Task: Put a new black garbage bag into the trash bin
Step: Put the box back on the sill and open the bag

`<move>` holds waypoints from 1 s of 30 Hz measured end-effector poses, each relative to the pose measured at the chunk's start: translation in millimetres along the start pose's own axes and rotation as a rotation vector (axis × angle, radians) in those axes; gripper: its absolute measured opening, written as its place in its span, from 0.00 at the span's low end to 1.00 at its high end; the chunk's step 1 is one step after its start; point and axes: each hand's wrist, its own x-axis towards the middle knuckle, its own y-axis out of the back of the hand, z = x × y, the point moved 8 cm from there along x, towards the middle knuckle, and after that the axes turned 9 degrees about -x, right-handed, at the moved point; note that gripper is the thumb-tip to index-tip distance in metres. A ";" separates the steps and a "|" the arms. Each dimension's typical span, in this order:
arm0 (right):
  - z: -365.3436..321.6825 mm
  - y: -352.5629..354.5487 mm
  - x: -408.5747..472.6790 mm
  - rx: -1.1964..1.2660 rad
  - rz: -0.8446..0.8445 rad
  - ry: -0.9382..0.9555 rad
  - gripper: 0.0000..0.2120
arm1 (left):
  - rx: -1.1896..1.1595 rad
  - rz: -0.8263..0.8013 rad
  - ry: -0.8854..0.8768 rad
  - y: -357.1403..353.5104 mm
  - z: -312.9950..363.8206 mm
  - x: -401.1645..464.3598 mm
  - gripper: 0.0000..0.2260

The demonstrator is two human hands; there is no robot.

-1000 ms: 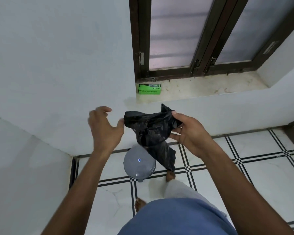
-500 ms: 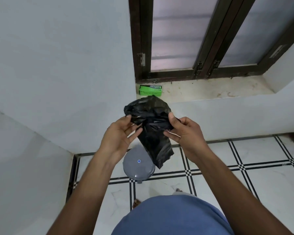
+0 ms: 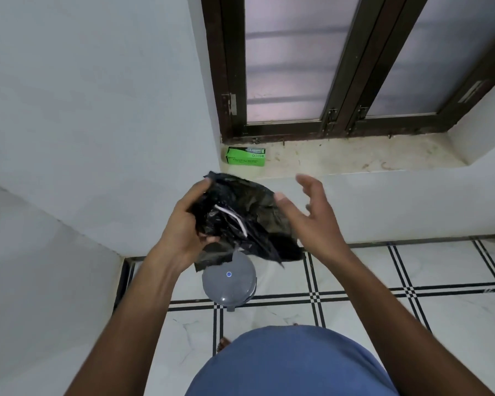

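The left hand (image 3: 183, 224) clutches the crumpled black garbage bag (image 3: 240, 218) above the lidded trash bin (image 3: 229, 284), while the right hand (image 3: 306, 212), fingers spread, seems barely to touch it.

The right hand (image 3: 306, 215) has released the black garbage bag (image 3: 240, 218), fingers now spread; the left hand (image 3: 183, 227) alone apparently grips the more bunched plastic.

black garbage bag (image 3: 242, 215); grey bin lid (image 3: 228, 282); green box (image 3: 245, 156); white floor (image 3: 369, 315), black gridlines.

Green box (image 3: 246, 156) on stained window sill (image 3: 354, 155), dark-framed frosted window (image 3: 326, 67), white black-lined floor tiles (image 3: 369, 281)
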 end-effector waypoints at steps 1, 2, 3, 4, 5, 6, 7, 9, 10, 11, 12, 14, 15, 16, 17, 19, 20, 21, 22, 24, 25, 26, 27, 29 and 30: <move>-10.7 -4.6 1.8 -0.019 -0.086 0.070 0.39 | 0.056 -0.036 0.009 -6.7 -2.6 0.1 0.15; -19.5 -10.4 3.4 -0.044 -0.173 0.119 0.40 | 0.136 -0.079 0.009 -12.8 -3.5 0.0 0.14; -24.8 -15.0 6.6 -0.052 -0.248 0.143 0.35 | 0.218 -0.114 0.002 -18.2 -3.8 0.0 0.14; -26.4 -17.1 10.7 -0.053 -0.298 0.154 0.24 | 0.271 -0.129 -0.014 -20.7 -3.6 2.3 0.13; -27.4 -18.9 14.4 -0.034 -0.326 0.161 0.13 | 0.283 -0.125 -0.036 -20.9 -1.3 3.2 0.13; -26.7 -15.6 19.2 0.015 -0.323 0.153 0.09 | 0.285 -0.097 -0.070 -19.2 2.9 5.7 0.13; -23.1 -10.7 23.8 0.097 -0.306 0.116 0.12 | 0.282 -0.060 -0.108 -14.9 7.8 7.8 0.13; -11.6 0.5 30.2 0.349 -0.288 -0.043 0.14 | 0.323 0.000 -0.221 -3.6 20.4 10.9 0.10; -6.9 5.0 31.2 0.474 -0.296 -0.130 0.14 | 0.375 0.019 -0.284 0.5 25.5 10.3 0.06; -1.4 8.8 31.4 0.586 -0.311 -0.212 0.13 | 0.441 0.058 -0.344 6.4 28.5 9.8 0.05; 2.7 13.3 30.4 0.655 -0.322 -0.274 0.13 | 0.506 0.122 -0.396 12.8 31.0 9.3 0.05; 6.5 24.1 30.9 0.664 -0.316 -0.281 0.12 | 0.581 0.296 -0.445 27.0 35.2 6.3 0.05; 6.7 28.9 30.7 0.638 -0.305 -0.249 0.11 | 0.574 0.355 -0.410 28.7 33.6 3.5 0.07; 6.4 33.6 29.1 0.621 -0.286 -0.222 0.09 | 0.541 0.369 -0.311 27.1 26.2 3.4 0.15; 6.5 35.8 27.7 0.619 -0.268 -0.207 0.08 | 0.477 0.340 -0.169 22.8 14.7 4.6 0.24; 6.6 38.2 24.9 0.599 -0.240 -0.178 0.05 | 0.422 0.191 0.129 -2.7 -14.6 0.4 0.38; 7.2 37.7 23.1 0.578 -0.242 -0.165 0.05 | 0.485 0.089 0.224 -21.2 -29.0 -3.8 0.40; 6.3 35.8 20.8 0.571 -0.261 -0.153 0.05 | 0.590 0.001 0.261 -37.1 -41.7 -5.8 0.38; 5.6 35.1 18.9 0.576 -0.278 -0.141 0.07 | 0.680 -0.041 0.237 -51.1 -50.8 -5.3 0.32; 8.0 40.7 20.1 0.597 -0.244 -0.152 0.10 | 0.724 0.014 0.098 -57.5 -56.8 5.3 0.20; 15.5 49.4 23.9 0.617 -0.185 -0.175 0.12 | 0.661 0.063 0.040 -53.6 -55.4 10.6 0.15; 26.4 61.6 29.4 0.612 -0.097 -0.197 0.14 | 0.565 0.096 -0.010 -46.3 -50.0 15.0 0.11; 40.2 75.9 34.7 0.574 0.008 -0.220 0.16 | 0.438 0.117 -0.038 -37.2 -41.3 16.7 0.09; 67.5 108.0 39.8 0.426 0.200 -0.258 0.17 | 0.135 0.120 -0.021 -20.7 -26.6 16.8 0.08; 81.1 120.1 40.0 0.355 0.247 -0.279 0.18 | 0.020 0.096 -0.019 -16.9 -21.0 15.7 0.08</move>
